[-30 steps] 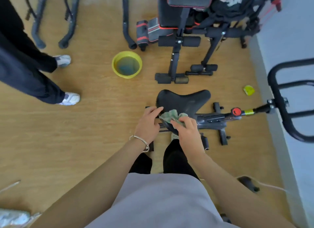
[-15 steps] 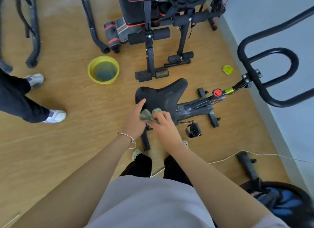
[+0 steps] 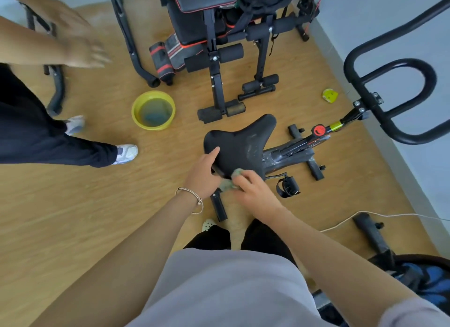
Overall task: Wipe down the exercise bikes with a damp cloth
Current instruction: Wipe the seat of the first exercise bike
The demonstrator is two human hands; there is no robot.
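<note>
Wooden flooring [image 3: 73, 217] lay under everything, with gym gear standing on it against a pale wall. At the middle of the view the right hand [image 3: 255, 192] was closed around a bunched green cloth [image 3: 229, 184], pressing it against the near, wide end of the black bike seat [image 3: 238, 144]. Just to the left of that grip, the left hand [image 3: 202, 175] held the seat's rear edge. Its forefinger lay along the top and the other fingers curled at the rim, probably to stop the seat turning under the rubbing. Pale smears showed on the seat beyond the cloth, so that part likely still needed a pass, as did the bike's frame farther right. A yellow basin [image 3: 133, 110] of water sat well beyond the hands and to their left, seemingly kept near for wetting the cloth again. A weight bench [image 3: 214, 66] stood farther off behind the seat. Another person's shoe [image 3: 126, 151] rested on the floor to the left of the grip, near the basin.
</note>
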